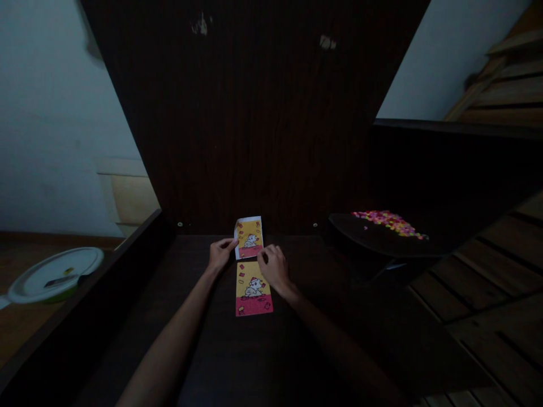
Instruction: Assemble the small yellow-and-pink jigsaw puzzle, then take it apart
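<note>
A small picture card (249,240) shows a white cartoon animal in a red hat on yellow and pink, with white margins along its top and left. My left hand (220,254) pinches the card's left edge between thumb and fingers. At its lower right corner, my right hand (275,268) has curled fingers closed on the edge; the exact fingertip contact is hard to see. Just below, a larger card (254,288) with a matching picture lies flat on the dark wooden surface (220,350), near my right wrist.
A tall dark panel (263,124) rises behind the cards. On the right, a dark shelf (360,232) carries a heap of colourful small pieces (392,222). A raised side board (97,288) runs along the left, with a white-lidded container (55,274) beyond it. Wooden slats (500,305) lie at right.
</note>
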`<state>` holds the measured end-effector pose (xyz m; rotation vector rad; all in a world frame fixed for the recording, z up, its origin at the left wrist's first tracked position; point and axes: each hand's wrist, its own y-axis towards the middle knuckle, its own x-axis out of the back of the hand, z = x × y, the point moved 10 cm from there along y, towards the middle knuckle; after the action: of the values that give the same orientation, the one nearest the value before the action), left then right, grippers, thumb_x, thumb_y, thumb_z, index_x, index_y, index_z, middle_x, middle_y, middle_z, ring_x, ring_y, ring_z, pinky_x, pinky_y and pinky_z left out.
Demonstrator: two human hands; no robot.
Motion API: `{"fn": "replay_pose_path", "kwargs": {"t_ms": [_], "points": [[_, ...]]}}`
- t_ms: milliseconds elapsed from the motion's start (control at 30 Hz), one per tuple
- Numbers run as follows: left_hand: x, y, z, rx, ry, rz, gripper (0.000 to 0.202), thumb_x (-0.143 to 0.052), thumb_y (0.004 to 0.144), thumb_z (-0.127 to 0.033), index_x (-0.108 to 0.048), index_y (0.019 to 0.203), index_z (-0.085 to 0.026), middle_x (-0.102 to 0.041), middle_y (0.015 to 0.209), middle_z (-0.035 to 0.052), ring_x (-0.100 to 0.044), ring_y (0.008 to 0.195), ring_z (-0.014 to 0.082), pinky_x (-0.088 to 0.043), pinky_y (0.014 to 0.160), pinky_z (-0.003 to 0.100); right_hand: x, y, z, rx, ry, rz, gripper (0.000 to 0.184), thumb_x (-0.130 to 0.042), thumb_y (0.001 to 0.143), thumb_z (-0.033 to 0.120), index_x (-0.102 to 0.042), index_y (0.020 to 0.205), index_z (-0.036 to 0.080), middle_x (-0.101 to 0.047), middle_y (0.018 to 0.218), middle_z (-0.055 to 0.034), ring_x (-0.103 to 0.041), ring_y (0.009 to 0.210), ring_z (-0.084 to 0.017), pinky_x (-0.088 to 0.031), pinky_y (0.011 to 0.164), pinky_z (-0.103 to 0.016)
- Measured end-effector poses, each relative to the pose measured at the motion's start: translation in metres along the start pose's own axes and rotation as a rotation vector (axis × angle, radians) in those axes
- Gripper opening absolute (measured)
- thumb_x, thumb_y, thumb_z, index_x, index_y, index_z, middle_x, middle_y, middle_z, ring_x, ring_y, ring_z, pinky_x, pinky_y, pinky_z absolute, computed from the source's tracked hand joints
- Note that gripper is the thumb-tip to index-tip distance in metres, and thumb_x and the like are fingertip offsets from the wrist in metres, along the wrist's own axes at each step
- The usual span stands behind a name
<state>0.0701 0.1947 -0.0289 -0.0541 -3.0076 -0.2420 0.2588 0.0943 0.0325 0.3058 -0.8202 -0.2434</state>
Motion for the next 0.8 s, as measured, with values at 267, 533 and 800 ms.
{"fn": "replay_pose_path", "kwargs": {"t_ms": [267, 533, 800], "points": [[-0.001, 0.0, 0.001, -0.008, 0.012, 0.025, 0.033, -0.061, 0.095, -0.034, -0.059, 0.123, -0.015, -0.061, 0.122, 0.0093, -0.063, 0.104, 0.0241, -0.055, 0.087, 0.044, -0.022, -0.075, 0.043, 0.106, -0.472, 0.358, 0.054, -0.04, 0.099, 0.042, -0.053, 0.139, 0.009, -0.046, 0.149, -0.0197, -0.044, 0.132, -0.037, -0.038, 0.106, -0.052], [-0.001, 0.002, 0.003, 0.007, 0.007, 0.034, 0.032, -0.061, 0.096, -0.034, -0.059, 0.122, -0.015, -0.061, 0.121, 0.0091, -0.063, 0.103, 0.0237, -0.055, 0.086, 0.043, -0.002, -0.095, -0.025, 0.22, -0.589, 0.29, 0.051, -0.039, 0.1, 0.035, -0.052, 0.141, 0.008, -0.043, 0.152, -0.0156, -0.027, 0.146, -0.035, -0.023, 0.119, -0.054], [0.0, -0.004, -0.01, -0.016, -0.033, 0.0, 0.033, -0.075, 0.077, -0.045, -0.073, 0.09, -0.015, -0.075, 0.095, 0.0089, -0.069, 0.095, 0.0272, -0.055, 0.083, 0.038, 0.048, -0.05, -0.133, 0.012, -0.685, 0.41, 0.055, -0.03, 0.101, 0.033, -0.036, 0.152, 0.012, -0.024, 0.161, -0.0116, -0.015, 0.149, -0.035, -0.02, 0.12, -0.055]]}}
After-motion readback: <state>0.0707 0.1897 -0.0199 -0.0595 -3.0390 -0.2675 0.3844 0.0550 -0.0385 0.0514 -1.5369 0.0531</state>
